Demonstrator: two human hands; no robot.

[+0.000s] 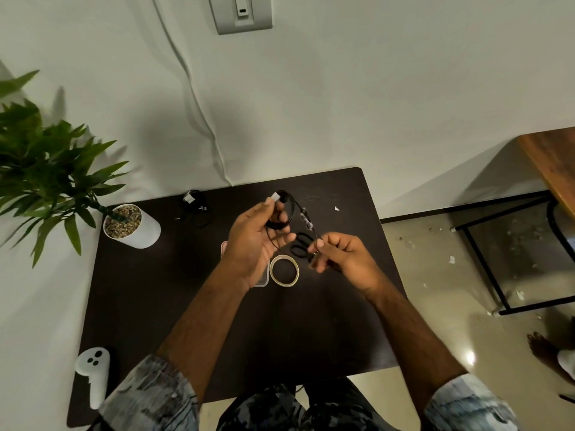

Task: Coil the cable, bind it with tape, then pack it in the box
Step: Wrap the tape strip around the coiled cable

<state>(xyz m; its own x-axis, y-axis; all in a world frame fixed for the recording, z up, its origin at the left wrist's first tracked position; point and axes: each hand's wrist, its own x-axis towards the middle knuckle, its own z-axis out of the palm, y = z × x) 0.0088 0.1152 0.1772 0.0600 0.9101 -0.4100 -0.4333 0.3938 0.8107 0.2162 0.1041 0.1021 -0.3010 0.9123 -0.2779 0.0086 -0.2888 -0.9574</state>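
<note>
Your dark table (pixel 155 306) fills the middle of the view, with the potted plant (pixel 46 169) at its far left corner and the white controller (pixel 93 371) at its near left edge. Above the table's centre your left hand (pixel 255 244) is curled around the coiled black cable (pixel 287 209), thumb and fingers closed on the loops, with a white tag at the top of the coil. A loose strand runs from the coil down to your right hand (pixel 345 259), which pinches the cable's end between thumb and fingertips; what exactly sits in that pinch is too small to make out. Just below and between your hands lies the tape roll (pixel 284 271), flat on the table. The clear box (pixel 263 278) is mostly hidden under your left wrist. Black scissors (pixel 300 242) lie partly behind your right fingers.
</note>
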